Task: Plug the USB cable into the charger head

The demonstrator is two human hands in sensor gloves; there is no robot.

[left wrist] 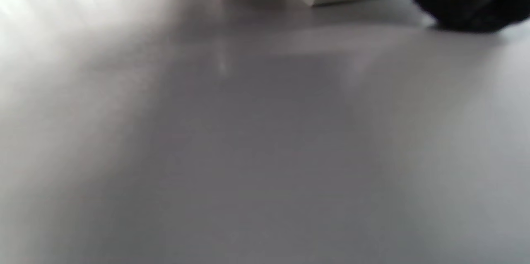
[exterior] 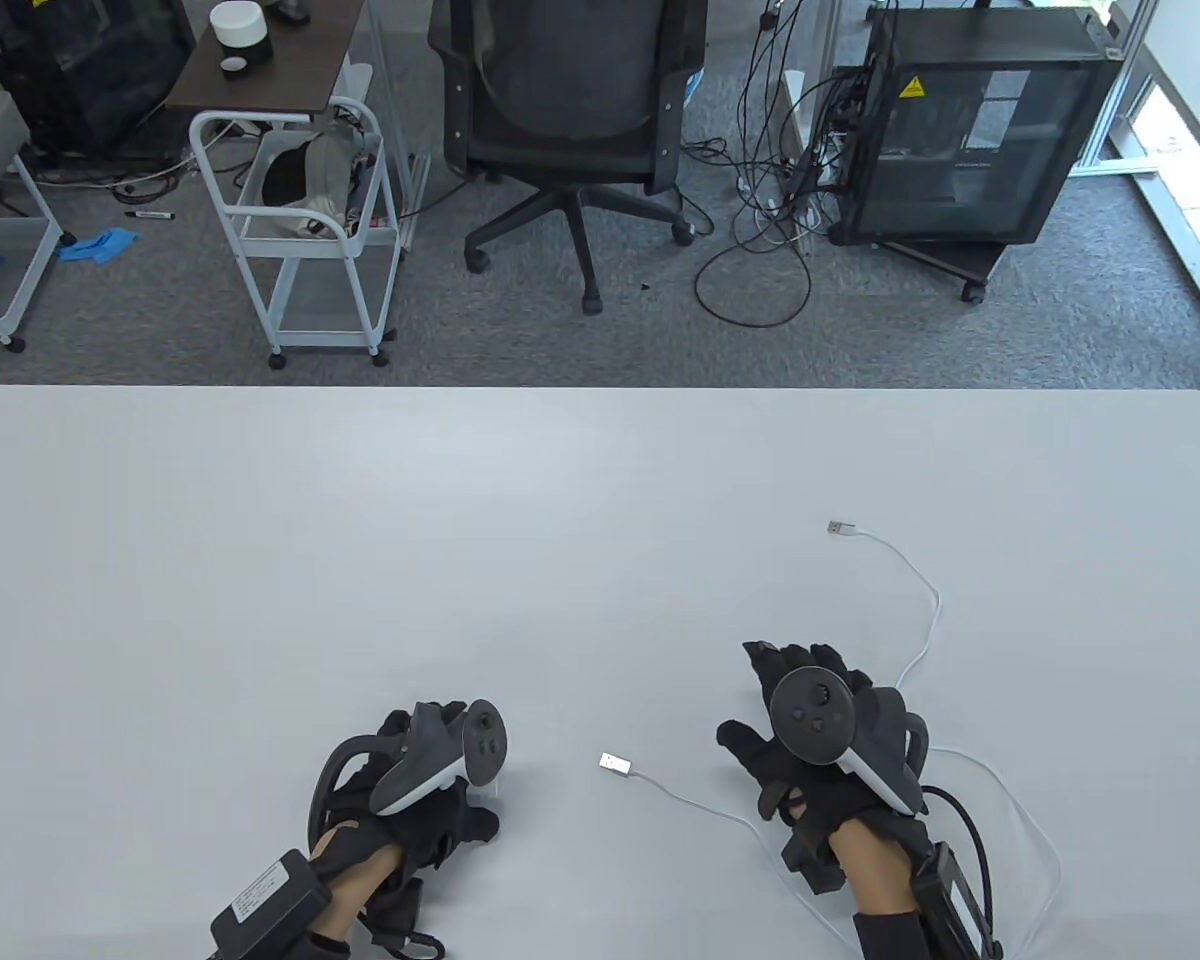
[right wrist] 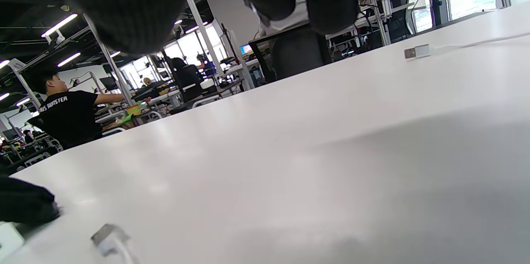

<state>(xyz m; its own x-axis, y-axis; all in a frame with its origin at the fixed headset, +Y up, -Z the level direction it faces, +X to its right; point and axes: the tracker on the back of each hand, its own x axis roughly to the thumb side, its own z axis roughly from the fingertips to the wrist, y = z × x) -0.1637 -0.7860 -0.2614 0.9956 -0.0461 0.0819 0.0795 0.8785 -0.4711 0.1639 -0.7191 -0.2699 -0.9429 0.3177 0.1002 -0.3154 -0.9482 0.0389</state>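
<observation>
USB plug [exterior: 615,764] on table btwn both hands, untouched.

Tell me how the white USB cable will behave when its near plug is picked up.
The white USB cable lies in loose curves across the table, so it is probably floppy and will trail rather than hold shape. It looks thin, so likely light. The near plug looks like the one rigid part to pinch.

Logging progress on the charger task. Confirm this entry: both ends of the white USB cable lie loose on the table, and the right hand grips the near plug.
Not quite. In the table view the right hand grips nothing; the near plug lies free on the table, left of that hand. The far plug lies loose too.
</observation>
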